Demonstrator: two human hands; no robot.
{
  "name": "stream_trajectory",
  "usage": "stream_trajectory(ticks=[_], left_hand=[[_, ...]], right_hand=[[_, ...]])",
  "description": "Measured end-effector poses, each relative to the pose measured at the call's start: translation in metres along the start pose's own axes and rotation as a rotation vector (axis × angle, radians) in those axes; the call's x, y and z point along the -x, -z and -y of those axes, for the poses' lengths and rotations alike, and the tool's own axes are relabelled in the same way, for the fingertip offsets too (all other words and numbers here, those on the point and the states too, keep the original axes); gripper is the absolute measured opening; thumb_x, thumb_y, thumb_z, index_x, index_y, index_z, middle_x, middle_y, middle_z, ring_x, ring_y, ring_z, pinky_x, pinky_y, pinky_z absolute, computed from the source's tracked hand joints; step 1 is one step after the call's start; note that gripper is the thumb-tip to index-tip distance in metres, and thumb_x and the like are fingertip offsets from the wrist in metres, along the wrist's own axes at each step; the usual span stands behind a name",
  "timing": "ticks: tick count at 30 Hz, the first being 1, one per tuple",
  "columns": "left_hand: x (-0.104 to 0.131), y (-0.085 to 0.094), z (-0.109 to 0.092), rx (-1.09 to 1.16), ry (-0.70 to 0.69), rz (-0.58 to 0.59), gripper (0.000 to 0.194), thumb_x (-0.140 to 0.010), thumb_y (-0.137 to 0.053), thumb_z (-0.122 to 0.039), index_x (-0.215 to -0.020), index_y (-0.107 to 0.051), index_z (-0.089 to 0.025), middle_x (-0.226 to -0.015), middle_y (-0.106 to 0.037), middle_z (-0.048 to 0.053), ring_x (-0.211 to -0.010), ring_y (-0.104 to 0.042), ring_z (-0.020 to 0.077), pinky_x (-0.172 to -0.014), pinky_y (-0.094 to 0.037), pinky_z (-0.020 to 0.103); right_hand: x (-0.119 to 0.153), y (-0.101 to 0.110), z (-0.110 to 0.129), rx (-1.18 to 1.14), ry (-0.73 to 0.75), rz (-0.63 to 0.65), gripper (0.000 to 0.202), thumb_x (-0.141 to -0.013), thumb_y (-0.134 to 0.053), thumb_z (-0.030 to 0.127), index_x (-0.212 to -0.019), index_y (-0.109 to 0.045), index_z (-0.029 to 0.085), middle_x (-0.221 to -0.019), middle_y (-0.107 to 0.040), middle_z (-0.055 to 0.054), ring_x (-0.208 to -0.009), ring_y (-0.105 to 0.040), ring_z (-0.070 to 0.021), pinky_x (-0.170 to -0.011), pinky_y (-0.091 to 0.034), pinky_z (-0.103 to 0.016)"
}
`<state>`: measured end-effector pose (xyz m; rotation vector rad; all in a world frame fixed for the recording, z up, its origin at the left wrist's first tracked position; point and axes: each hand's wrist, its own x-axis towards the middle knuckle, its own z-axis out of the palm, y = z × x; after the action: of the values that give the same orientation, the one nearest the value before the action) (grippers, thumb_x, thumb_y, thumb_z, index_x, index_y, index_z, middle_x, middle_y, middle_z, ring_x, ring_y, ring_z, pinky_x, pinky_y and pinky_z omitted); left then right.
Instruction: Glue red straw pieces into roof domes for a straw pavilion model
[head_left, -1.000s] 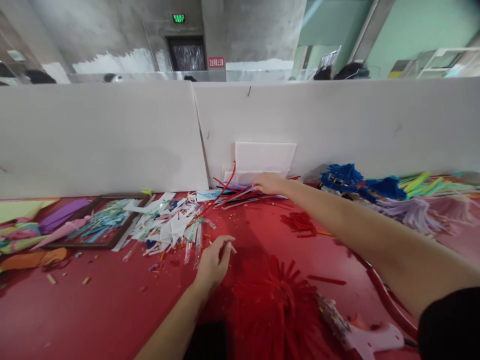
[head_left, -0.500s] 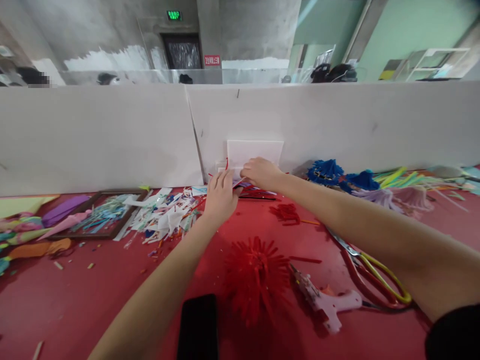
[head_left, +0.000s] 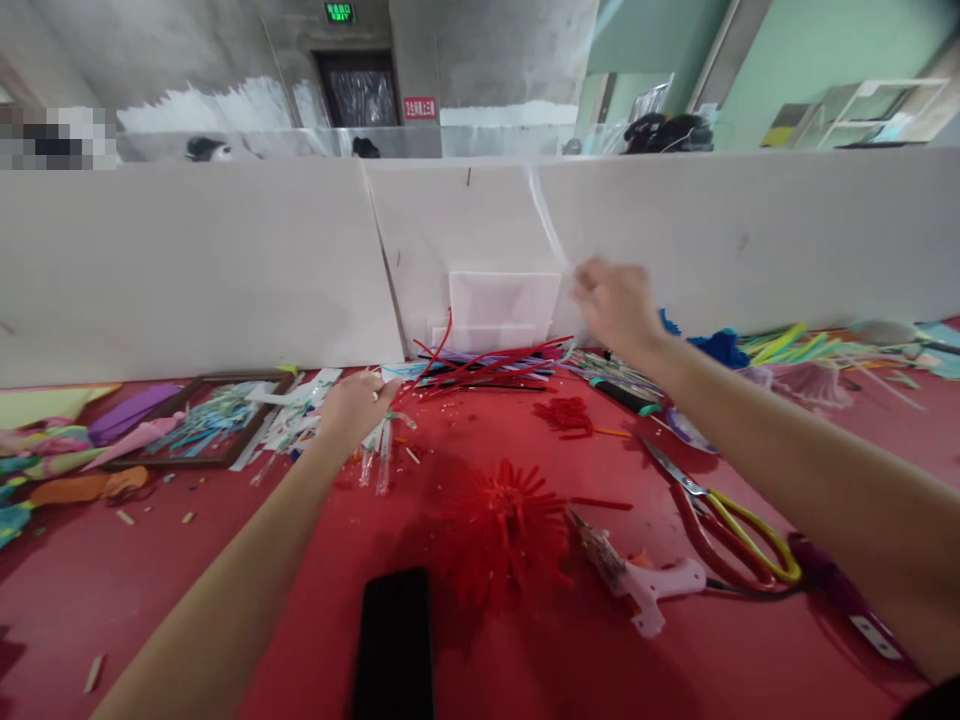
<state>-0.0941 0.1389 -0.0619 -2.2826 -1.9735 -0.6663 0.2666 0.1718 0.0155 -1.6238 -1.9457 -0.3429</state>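
Observation:
My right hand (head_left: 616, 305) is raised before the white partition, blurred, its fingers closed at the lower end of a thin translucent strip (head_left: 547, 215). To the left, my left hand (head_left: 360, 400) is low over white paper scraps (head_left: 300, 400), fingers curled together; what they hold is not clear. Clear thin plastic pieces (head_left: 385, 455) show just below it. Between the hands lie red and purple pipe cleaners (head_left: 495, 365), in front of a white board (head_left: 506, 300) leaning on the partition. A red bristly pipe-cleaner bundle (head_left: 506, 530) sits nearer me.
A black phone (head_left: 394, 645) lies at the front. On the right are a pink glue gun (head_left: 652, 590), scissors (head_left: 754, 535) and a green-black handled tool (head_left: 622, 396). A brown frame (head_left: 217, 425) with blue scraps stands left. The white partition (head_left: 225, 260) bounds the table's back.
Both hands have parted from beside the white board: the right rose rightward with the translucent strip, the left moved left over the scraps. More red pipe cleaners now show.

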Motion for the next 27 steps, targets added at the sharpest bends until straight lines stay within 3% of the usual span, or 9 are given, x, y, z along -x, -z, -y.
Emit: stream_trajectory(ticks=[3, 7, 11, 13, 14, 16, 19, 23, 27], left_hand=[[0.013, 0.007, -0.002, 0.074, -0.064, -0.071, 0.039, -0.089, -0.049, -0.044, -0.060, -0.060, -0.020, -0.095, -0.071, 0.010, -0.095, -0.064, 0.0264, -0.087, -0.047, 0.036], [0.037, 0.023, -0.034, 0.205, -0.195, -0.144, 0.027, -0.091, -0.046, -0.038, -0.079, -0.063, -0.020, -0.094, -0.070, 0.006, -0.093, -0.064, 0.0211, -0.088, -0.048, 0.032], [0.085, 0.050, -0.080, 0.304, -0.283, -0.242, 0.015, -0.093, -0.047, -0.025, -0.091, -0.060, -0.019, -0.091, -0.070, 0.004, -0.088, -0.064, 0.0169, -0.084, -0.048, 0.031], [0.117, 0.065, -0.101, 0.388, -0.502, -0.366, 0.008, -0.088, -0.053, -0.012, -0.091, -0.058, -0.018, -0.087, -0.069, 0.003, -0.083, -0.062, 0.0157, -0.081, -0.047, 0.030], [0.134, 0.071, -0.111, 0.411, -0.650, -0.348, 0.011, -0.085, -0.055, -0.009, -0.090, -0.058, -0.017, -0.085, -0.069, 0.003, -0.080, -0.061, 0.0153, -0.079, -0.047, 0.031], [0.163, 0.080, -0.128, 0.439, -0.806, -0.229, 0.010, -0.084, -0.055, -0.006, -0.089, -0.058, -0.015, -0.079, -0.069, 0.002, -0.070, -0.058, 0.0139, -0.073, -0.045, 0.031], [0.196, 0.070, -0.147, 0.439, -0.870, 0.108, 0.008, -0.094, -0.051, -0.018, -0.089, -0.058, -0.016, -0.069, -0.065, -0.001, -0.061, -0.053, 0.0130, -0.061, -0.042, 0.029], [0.212, 0.020, -0.161, 0.570, -0.983, 0.415, 0.009, -0.095, -0.052, -0.024, -0.093, -0.059, -0.020, -0.075, -0.068, -0.004, -0.062, -0.056, 0.0117, -0.055, -0.041, 0.025], [0.202, -0.016, -0.164, 0.636, -0.824, 0.697, 0.018, -0.088, -0.060, -0.024, -0.106, -0.058, -0.020, -0.101, -0.071, 0.001, -0.089, -0.065, 0.0151, -0.079, -0.048, 0.024]], right_hand=[[0.025, -0.026, -0.006, -0.134, -0.067, 0.093, 0.024, -0.092, -0.058, 0.035, -0.103, -0.063, 0.014, -0.097, -0.068, -0.006, -0.090, -0.064, -0.0182, -0.088, -0.050, -0.041], [0.053, -0.047, -0.014, -0.311, -0.207, 0.112, 0.027, -0.095, -0.048, 0.030, -0.114, -0.059, 0.015, -0.085, -0.070, -0.005, -0.070, -0.066, -0.0159, -0.070, -0.055, -0.031], [0.084, -0.032, -0.012, -0.594, -0.262, 0.110, 0.055, -0.092, -0.045, 0.034, -0.144, -0.030, 0.022, -0.081, -0.072, 0.000, -0.043, -0.059, -0.0128, -0.051, -0.053, -0.029], [0.102, -0.013, -0.008, -0.956, -0.305, 0.091, 0.060, -0.088, -0.052, 0.041, -0.142, -0.032, 0.027, -0.084, -0.071, 0.000, -0.039, -0.057, -0.0116, -0.048, -0.052, -0.030], [0.111, -0.001, -0.006, -1.099, -0.326, 0.084, 0.055, -0.086, -0.056, 0.045, -0.135, -0.042, 0.026, -0.083, -0.070, 0.000, -0.039, -0.056, -0.0112, -0.047, -0.052, -0.031], [0.126, 0.023, -0.004, -1.246, -0.338, 0.080, 0.045, -0.085, -0.059, 0.050, -0.121, -0.054, 0.024, -0.087, -0.071, -0.003, -0.047, -0.062, -0.0132, -0.050, -0.053, -0.032], [0.140, 0.054, -0.007, -1.323, -0.247, 0.048, 0.044, -0.078, -0.067, 0.055, -0.110, -0.061, 0.026, -0.096, -0.073, -0.007, -0.071, -0.070, -0.0198, -0.058, -0.056, -0.034], [0.144, 0.071, -0.017, -0.961, -0.331, -0.076, 0.038, -0.077, -0.069, 0.056, -0.084, -0.065, 0.019, -0.061, -0.066, -0.002, -0.047, -0.056, -0.0112, -0.041, -0.041, -0.023], [0.143, 0.066, -0.021, -0.734, -0.423, -0.019, 0.049, -0.079, -0.060, 0.065, -0.078, -0.063, 0.016, -0.049, -0.057, 0.002, -0.044, -0.049, -0.0086, -0.043, -0.038, -0.021]])
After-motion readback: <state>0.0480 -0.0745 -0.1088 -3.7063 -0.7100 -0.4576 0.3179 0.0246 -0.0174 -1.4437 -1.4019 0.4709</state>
